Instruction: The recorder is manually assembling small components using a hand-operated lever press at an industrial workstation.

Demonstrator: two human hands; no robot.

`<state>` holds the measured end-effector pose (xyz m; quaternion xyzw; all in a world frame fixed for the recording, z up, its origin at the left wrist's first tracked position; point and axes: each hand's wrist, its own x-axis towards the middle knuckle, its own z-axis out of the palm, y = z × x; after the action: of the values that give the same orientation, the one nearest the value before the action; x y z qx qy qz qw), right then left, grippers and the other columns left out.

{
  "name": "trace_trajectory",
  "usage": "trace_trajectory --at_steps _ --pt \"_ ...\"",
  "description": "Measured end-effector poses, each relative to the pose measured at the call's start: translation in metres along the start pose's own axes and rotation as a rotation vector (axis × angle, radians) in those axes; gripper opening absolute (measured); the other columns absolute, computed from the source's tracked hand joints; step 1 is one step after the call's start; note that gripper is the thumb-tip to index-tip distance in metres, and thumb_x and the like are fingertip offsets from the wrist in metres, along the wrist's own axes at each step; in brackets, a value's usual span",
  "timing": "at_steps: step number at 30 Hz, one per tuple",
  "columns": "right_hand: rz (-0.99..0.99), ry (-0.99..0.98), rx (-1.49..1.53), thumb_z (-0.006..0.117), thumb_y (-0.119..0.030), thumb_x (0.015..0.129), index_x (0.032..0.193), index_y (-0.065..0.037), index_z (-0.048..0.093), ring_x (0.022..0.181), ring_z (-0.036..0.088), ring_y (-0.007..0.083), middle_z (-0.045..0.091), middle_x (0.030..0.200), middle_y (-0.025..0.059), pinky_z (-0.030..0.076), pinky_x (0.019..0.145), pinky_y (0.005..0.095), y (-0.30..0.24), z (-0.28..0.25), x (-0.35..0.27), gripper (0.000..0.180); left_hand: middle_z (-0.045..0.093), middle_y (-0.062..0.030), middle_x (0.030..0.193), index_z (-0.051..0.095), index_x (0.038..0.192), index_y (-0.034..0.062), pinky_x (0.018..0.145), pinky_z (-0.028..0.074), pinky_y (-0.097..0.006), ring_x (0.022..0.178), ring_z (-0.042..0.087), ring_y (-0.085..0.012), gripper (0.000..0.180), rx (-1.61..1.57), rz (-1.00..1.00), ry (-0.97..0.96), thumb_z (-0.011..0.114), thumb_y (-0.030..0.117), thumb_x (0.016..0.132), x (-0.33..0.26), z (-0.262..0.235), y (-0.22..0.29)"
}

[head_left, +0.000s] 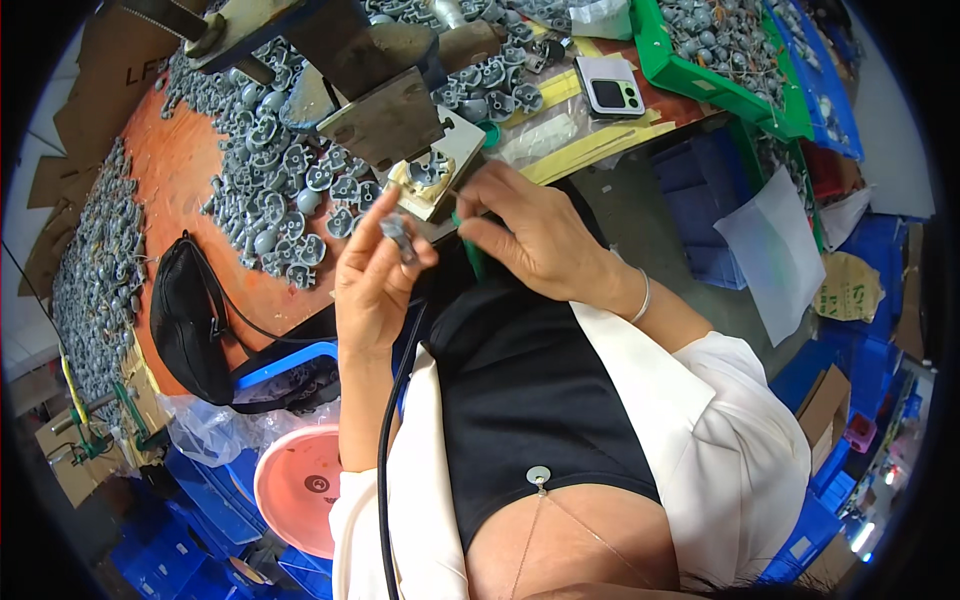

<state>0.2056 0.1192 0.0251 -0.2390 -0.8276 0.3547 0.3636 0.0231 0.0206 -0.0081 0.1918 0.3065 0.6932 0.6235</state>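
Note:
My left hand (pixel 372 275) pinches a small grey molded part (pixel 398 238) between thumb and fingers, its forefinger pointing up. Just beyond it is a cream-colored fixture (pixel 422 180) with a grey part seated on top, on a metal base. Above that fixture hangs the steel block (pixel 385 115) of a bench press. My right hand (pixel 525 230) is to the right of the fixture, fingers loosely bent and the thumb apart from them; nothing shows in its grip.
Piles of grey molded parts (pixel 270 215) cover much of the orange tabletop (pixel 185 190). A black pouch (pixel 190 320) lies at the left edge. A phone (pixel 610 95) and a green crate (pixel 690 85) are at the right. A pink basin (pixel 295 490) stands low at the left.

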Motion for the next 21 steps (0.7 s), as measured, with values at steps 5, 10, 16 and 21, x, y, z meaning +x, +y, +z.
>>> trace_trajectory --at_steps 5,10,16,21 --pt "0.085 -0.187 0.120 0.054 -0.017 0.092 0.070 0.000 0.052 0.058 0.054 0.0269 0.055 0.065 0.0097 0.041 0.054 0.0347 0.009 0.002 -0.004 0.028 0.060 -0.0095 0.110 0.049 0.129 -0.0026 0.087 0.051 -0.030 0.094 0.061 -0.0186 0.039 0.153 0.190 0.088 0.057 0.002 0.090 0.010 0.006 -0.014" --pt "0.236 -0.324 0.284 0.055 -0.016 0.091 0.066 0.000 0.053 0.051 0.050 0.0173 0.053 0.058 0.0081 0.037 0.050 0.0313 -0.001 -0.006 0.001 0.030 0.063 -0.0089 0.109 0.054 0.124 -0.0030 0.086 0.046 -0.025 0.098 0.059 -0.0128 0.038 0.299 0.312 0.097 0.061 -0.003 0.087 0.012 0.009 -0.017" --pt "0.270 -0.345 0.324 0.056 -0.019 0.091 0.068 -0.001 0.057 0.050 0.049 0.0139 0.054 0.058 0.0074 0.037 0.049 0.0303 0.005 -0.002 0.002 0.029 0.064 -0.0120 0.109 0.055 0.121 -0.0035 0.087 0.046 -0.027 0.098 0.060 -0.0145 0.038 0.389 0.276 0.006 0.063 -0.003 0.084 0.013 0.005 -0.019" --pt "0.128 -0.215 0.172 0.057 -0.019 0.092 0.072 -0.001 0.060 0.053 0.052 0.0134 0.057 0.061 0.0074 0.039 0.051 0.0293 0.017 0.006 -0.002 0.027 0.064 -0.0188 0.108 0.061 0.111 -0.0048 0.093 0.046 -0.033 0.102 0.062 -0.0232 0.029 0.278 0.224 -0.028 0.062 -0.003 0.083 0.011 0.019 -0.022"
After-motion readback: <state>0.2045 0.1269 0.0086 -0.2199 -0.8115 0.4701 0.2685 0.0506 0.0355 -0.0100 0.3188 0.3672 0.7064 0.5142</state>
